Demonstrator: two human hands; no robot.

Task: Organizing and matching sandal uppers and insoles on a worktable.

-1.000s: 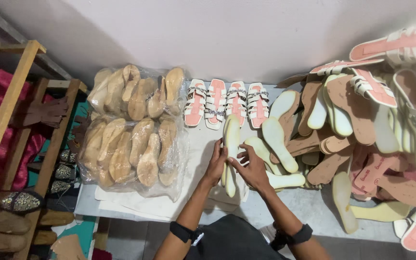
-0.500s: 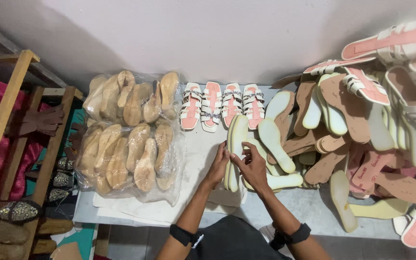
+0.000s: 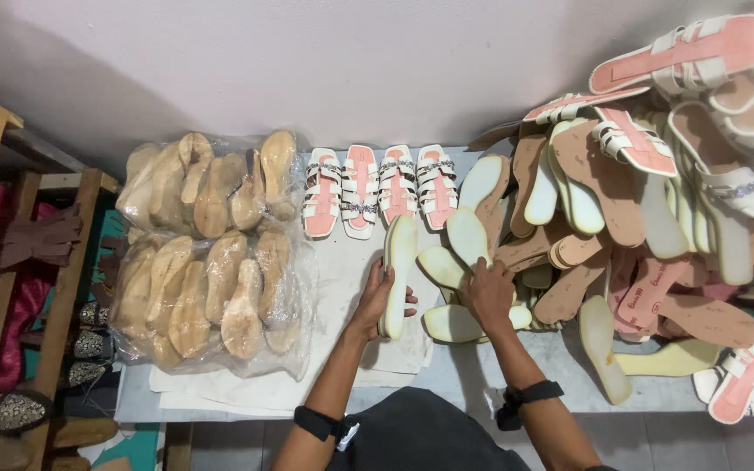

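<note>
The cream insole (image 3: 399, 275) stands on its long edge on the white paper sheet (image 3: 342, 366), near the front of the grey table (image 3: 560, 349), and the left hand (image 3: 377, 301) clasps it from the left side, fingers curled round its lower half and thumb laid up along the face. A second ago both hands met on one sole at the middle of the table; now they have parted, the left keeping its piece upright and the right hand (image 3: 486, 292) moved off to the right onto the near edge of the loose sole pile (image 3: 586, 235). That hand lies palm down, fingers together and bent over a pale sole (image 3: 469, 323) at the foot of the heap; whether it grips one or only presses on it cannot be told. So one piece is already separated and in hand while the other hand is back at the stock. Both wrists carry dark bands. Farther out, four finished white-strapped sandals (image 3: 381, 187) with pink footbeds lie in a row against the wall, just beyond the tip of the held insole. To the left, two clear bags of tan wedge soles (image 3: 207, 253) sit stacked, and beyond the table edge a wooden rack (image 3: 10, 262) holds embroidered shoes. More strapped sandals top the heap at far right.
</note>
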